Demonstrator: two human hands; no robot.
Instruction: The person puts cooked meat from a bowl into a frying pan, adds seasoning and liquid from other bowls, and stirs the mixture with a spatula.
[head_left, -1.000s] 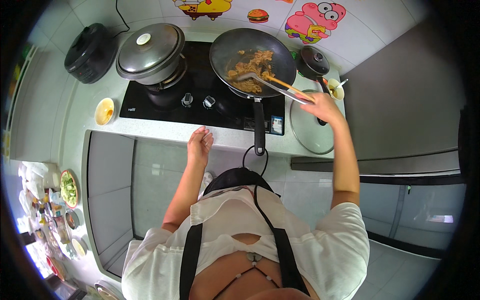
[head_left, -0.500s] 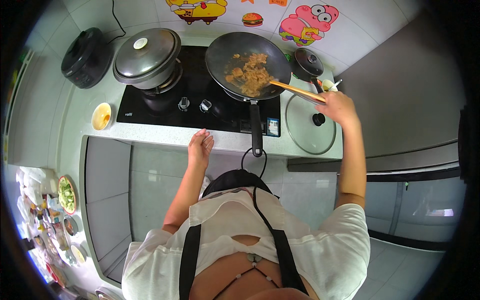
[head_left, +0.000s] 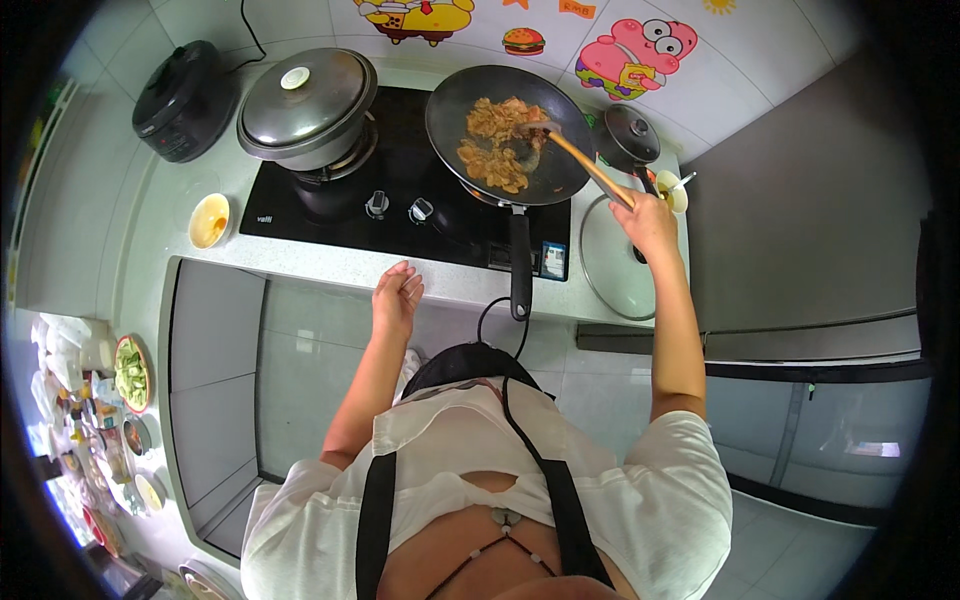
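Observation:
My right hand [head_left: 650, 222] is closed around the wooden handle of a spatula [head_left: 588, 168]. The spatula's greyish head rests in a dark wok [head_left: 447, 135], at the upper right of some browned sliced food [head_left: 495, 165], which looks like meat. The wok sits on the right burner of a black gas stove [head_left: 330, 212], its long black handle pointing toward me past the counter edge. My left hand [head_left: 397, 292] hangs just in front of the counter edge, holding nothing, with its fingers loosely bent and partly apart.
A lidded pot [head_left: 310, 105] occupies the left burner, beside a black rice cooker [head_left: 180, 105]. A small bowl [head_left: 209, 221] stands left of the stove. Right of it lie a glass lid [head_left: 612, 265], a small lidded pan [head_left: 627, 135] and a cup [head_left: 673, 190]. Chopped greens [head_left: 131, 375] fill a plate at far left.
My right hand has moved left, and the spatula head has gone up from the food's lower right. The food now lies in two looser heaps. My left hand has stayed nearly still.

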